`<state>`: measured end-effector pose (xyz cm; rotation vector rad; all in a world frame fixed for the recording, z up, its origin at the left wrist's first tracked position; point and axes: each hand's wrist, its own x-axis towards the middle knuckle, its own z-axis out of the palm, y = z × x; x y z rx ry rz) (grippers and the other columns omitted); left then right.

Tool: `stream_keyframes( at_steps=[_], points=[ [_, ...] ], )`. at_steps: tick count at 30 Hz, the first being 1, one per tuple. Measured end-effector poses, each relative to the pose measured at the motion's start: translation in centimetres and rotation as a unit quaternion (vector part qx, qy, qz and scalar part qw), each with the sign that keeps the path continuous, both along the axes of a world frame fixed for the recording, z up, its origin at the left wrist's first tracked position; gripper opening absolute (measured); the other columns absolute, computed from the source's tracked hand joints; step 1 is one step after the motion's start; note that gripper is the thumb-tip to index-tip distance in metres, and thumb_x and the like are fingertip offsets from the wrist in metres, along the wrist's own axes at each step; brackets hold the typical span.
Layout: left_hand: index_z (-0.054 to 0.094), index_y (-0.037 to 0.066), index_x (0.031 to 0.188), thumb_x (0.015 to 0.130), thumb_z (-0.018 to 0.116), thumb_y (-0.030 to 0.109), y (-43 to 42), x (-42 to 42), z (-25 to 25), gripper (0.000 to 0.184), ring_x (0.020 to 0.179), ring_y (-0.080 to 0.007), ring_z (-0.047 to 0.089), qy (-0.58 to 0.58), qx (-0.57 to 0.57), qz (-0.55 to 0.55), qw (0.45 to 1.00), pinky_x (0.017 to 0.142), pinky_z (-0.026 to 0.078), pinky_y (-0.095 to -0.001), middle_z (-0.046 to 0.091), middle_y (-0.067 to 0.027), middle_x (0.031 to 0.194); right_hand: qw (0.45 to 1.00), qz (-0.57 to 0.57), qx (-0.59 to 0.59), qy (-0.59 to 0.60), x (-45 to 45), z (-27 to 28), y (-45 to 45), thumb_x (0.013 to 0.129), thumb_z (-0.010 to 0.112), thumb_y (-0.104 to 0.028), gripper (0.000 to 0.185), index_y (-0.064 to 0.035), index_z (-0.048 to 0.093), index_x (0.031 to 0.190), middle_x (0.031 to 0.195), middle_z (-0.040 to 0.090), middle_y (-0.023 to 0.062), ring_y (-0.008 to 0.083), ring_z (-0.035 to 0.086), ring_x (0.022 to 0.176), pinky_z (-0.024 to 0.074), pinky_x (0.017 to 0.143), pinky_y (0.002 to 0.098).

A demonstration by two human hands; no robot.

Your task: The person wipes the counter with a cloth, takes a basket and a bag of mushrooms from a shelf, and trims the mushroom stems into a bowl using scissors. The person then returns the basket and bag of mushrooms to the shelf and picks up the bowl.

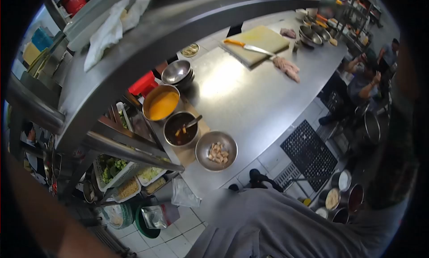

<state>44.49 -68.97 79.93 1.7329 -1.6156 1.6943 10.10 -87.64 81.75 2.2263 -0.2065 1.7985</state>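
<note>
Neither of my hands shows. A blurred, skin-toned shape, perhaps part of my arm, fills the lower left edge, and another dark blur lies along the right edge. Below me on the steel table (pixel 232 103) sits a metal bowl (pixel 203 151) with pale chunks of food (pixel 218 153). Beside it stands a pot of dark sauce (pixel 169 137) with a utensil handle sticking out. Behind that is a pot of orange liquid (pixel 163 105), then stacked steel bowls (pixel 177 72). A knife with an orange handle (pixel 234 42) rests on the cutting board (pixel 263 33), its tip at raw meat (pixel 286 68).
A steel shelf (pixel 178 32) arches overhead, with a white cloth (pixel 107 36) on it. Crates of greens (pixel 114 171) stand lower left. A black floor mat (pixel 310 153) and several containers (pixel 333 198) are at right. Another person (pixel 362 81) is at the right.
</note>
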Motion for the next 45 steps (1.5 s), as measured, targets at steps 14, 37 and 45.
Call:
stream_keyframes(
  at_steps=[14, 37, 45],
  points=[
    [0.056, 0.003, 0.125, 0.096, 0.064, 0.038, 10.6, -6.7, -64.9, 0.047, 0.082, -0.0231, 0.07, 0.916, 0.218, 0.006, 0.336, 0.071, 0.056, -0.0345, 0.069, -0.0129, 0.097, 0.705, -0.121, 0.616, 0.331, -7.5, -42.7, 19.7, 0.087, 0.072, -0.018, 0.029, -0.0054, 0.067, 0.112, 0.096, 0.07, 0.0138, 0.0266, 0.07, 0.085, 0.0559, 0.076, 0.0375],
    [0.045, 0.0, 0.139, 0.1, 0.06, 0.03, 19.1, -31.9, -49.9, 0.052, 0.103, -0.022, 0.066, 0.719, 0.648, -0.252, 0.016, 0.08, 0.059, -0.0338, 0.062, -0.0142, 0.122, 0.731, -0.39, 0.556, 0.065, -18.1, -49.0, 52.0, 0.065, 0.083, -0.012, 0.038, -0.01, 0.069, 0.1, 0.085, 0.061, 0.0094, 0.0284, 0.065, 0.072, 0.0523, 0.061, 0.0383],
    [0.028, 0.006, 0.153, 0.101, 0.055, 0.023, 19.5, -34.5, -49.2, 0.061, 0.106, -0.0264, 0.066, 0.664, 0.672, -0.328, 0.002, 0.082, 0.059, -0.0363, 0.049, -0.0173, 0.141, 0.676, -0.474, 0.561, -0.059, -22.7, -46.4, 60.9, 0.067, 0.081, -0.005, 0.03, -0.0035, 0.067, 0.094, 0.092, 0.064, 0.0116, 0.0242, 0.066, 0.076, 0.0524, 0.067, 0.0336]
  ],
)
